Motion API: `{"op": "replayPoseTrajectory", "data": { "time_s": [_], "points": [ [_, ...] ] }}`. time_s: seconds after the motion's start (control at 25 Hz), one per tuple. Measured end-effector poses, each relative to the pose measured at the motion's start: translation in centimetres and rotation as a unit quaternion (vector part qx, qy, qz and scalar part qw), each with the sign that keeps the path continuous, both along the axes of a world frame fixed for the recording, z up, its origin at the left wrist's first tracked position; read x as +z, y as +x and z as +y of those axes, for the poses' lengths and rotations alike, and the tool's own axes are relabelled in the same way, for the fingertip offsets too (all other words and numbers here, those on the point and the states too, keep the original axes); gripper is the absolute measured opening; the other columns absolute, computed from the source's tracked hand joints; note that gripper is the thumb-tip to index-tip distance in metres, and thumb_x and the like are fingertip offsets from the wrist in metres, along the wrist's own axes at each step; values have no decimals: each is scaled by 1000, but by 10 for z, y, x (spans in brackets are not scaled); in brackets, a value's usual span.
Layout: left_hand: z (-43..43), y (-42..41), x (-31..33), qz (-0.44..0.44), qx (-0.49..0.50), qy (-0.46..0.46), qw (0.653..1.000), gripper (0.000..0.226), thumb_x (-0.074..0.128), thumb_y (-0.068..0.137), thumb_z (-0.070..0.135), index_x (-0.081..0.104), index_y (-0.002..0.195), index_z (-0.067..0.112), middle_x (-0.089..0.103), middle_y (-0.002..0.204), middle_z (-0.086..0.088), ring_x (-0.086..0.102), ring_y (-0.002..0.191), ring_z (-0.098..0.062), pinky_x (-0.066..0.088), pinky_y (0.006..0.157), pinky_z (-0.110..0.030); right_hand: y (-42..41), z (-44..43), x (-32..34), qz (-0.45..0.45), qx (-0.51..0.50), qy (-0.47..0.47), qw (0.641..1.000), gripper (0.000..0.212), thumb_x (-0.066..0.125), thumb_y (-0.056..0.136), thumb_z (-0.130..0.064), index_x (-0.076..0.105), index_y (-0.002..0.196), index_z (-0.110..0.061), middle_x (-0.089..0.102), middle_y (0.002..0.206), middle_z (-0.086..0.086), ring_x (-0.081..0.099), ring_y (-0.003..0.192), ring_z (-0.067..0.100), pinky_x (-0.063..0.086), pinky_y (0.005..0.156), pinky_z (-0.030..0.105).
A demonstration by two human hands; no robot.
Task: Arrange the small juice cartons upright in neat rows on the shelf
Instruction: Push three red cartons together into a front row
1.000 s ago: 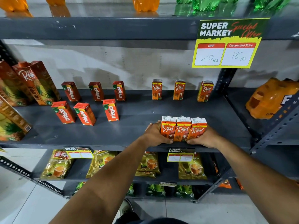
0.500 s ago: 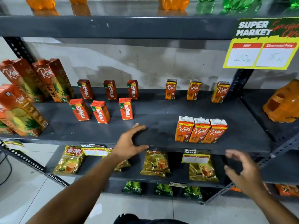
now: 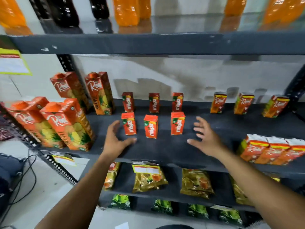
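At the far left of the middle shelf (image 3: 165,152) we note four tall Real pineapple cartons (image 3: 69,124), all upright, two at the front and two behind. Next to them stand six small Maaza cartons in two rows of three: the back row (image 3: 154,102) near the wall, the front row (image 3: 151,124) nearer the shelf edge, every one upright and spaced apart. The left hand (image 3: 115,142) hovers just left of the front row's leftmost carton, its fingers (image 3: 113,128) spread wide and gripping nothing; whether it touches that carton we cannot tell. The right hand (image 3: 206,141) hovers just right of the front row's rightmost carton, fingers likewise splayed wide and empty, clear of the carton. Further right, three small Real cartons (image 3: 244,104) stand upright and well apart along the back. At the front right, three more small Real cartons (image 3: 270,149) stand pressed side by side, touching, near the shelf edge. Orange and dark bottles (image 3: 130,10) occupy the shelf above; snack pouches (image 3: 148,179) lie on the shelf below. The picture is blurred.
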State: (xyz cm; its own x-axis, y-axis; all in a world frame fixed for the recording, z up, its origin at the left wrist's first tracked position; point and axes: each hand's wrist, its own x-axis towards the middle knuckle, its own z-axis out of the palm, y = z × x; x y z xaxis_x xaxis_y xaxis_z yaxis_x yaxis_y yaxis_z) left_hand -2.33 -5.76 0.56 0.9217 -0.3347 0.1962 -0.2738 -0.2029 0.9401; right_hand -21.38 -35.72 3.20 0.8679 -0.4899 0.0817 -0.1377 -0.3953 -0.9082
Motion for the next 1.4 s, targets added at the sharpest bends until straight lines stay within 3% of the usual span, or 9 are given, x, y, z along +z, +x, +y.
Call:
{"op": "replayPoseTrajectory", "data": {
  "time_s": [0.12,0.24,0.4,0.6,0.8,0.92,1.12,1.32,1.4],
  "points": [
    [-14,39,13,59,-97,63,992,106,95,49,25,38,138,15,53,135,-4,51,122,-17,42,105,-41,54,-2,-2,54,14,54,997,107,86,62,-4,22,146,-25,46,133,-3,50,117,14,41,96,33],
    [-28,56,13,56,-110,116,986,75,92,53,11,55,118,12,65,113,-10,63,104,-24,49,95,-50,77,5,-11,83,-8,30,996,68,89,56,-8,55,111,-29,68,109,2,65,98,17,50,82,35],
    [-38,67,9,61,-122,158,978,66,92,54,18,60,111,12,67,108,-8,64,99,-22,51,93,-46,85,15,-13,113,-36,-17,993,44,91,54,-18,62,84,-28,71,88,-4,67,82,13,50,78,34],
    [-51,66,14,100,-209,150,961,64,91,56,17,61,112,18,71,105,1,67,98,-14,52,94,-46,94,35,-5,111,3,13,994,45,88,57,-7,63,90,-24,72,96,4,67,82,9,54,79,34],
    [-60,64,13,113,-236,144,954,63,90,58,14,59,113,22,70,107,2,66,100,-12,52,94,-42,103,53,-12,71,31,45,996,57,88,55,0,63,100,-25,71,106,9,67,99,25,50,93,53],
    [-61,62,13,113,-236,147,954,62,90,58,16,56,109,28,69,107,4,65,100,-10,51,93,-39,104,57,-18,72,19,35,997,55,93,47,-12,66,92,-30,73,99,1,69,92,20,52,89,53],
    [-60,59,7,106,-219,159,957,67,91,57,18,57,115,24,69,106,3,66,98,-12,53,91,-40,105,60,-25,107,-12,-7,994,68,86,28,-53,65,90,-37,73,99,-2,69,92,19,54,87,49],
    [-55,54,9,107,-250,152,950,67,94,52,24,59,110,28,70,103,7,67,96,-6,53,84,-30,99,66,-23,92,-15,-30,995,54,84,28,-55,65,79,-53,73,91,-7,69,86,13,56,84,45],
    [-50,50,11,109,-261,144,948,62,94,53,21,61,104,31,71,100,9,67,94,-3,53,79,-24,94,71,-22,85,-5,-21,996,53,86,31,-49,66,79,-48,74,91,-8,69,86,12,56,84,44]
  ]
}}
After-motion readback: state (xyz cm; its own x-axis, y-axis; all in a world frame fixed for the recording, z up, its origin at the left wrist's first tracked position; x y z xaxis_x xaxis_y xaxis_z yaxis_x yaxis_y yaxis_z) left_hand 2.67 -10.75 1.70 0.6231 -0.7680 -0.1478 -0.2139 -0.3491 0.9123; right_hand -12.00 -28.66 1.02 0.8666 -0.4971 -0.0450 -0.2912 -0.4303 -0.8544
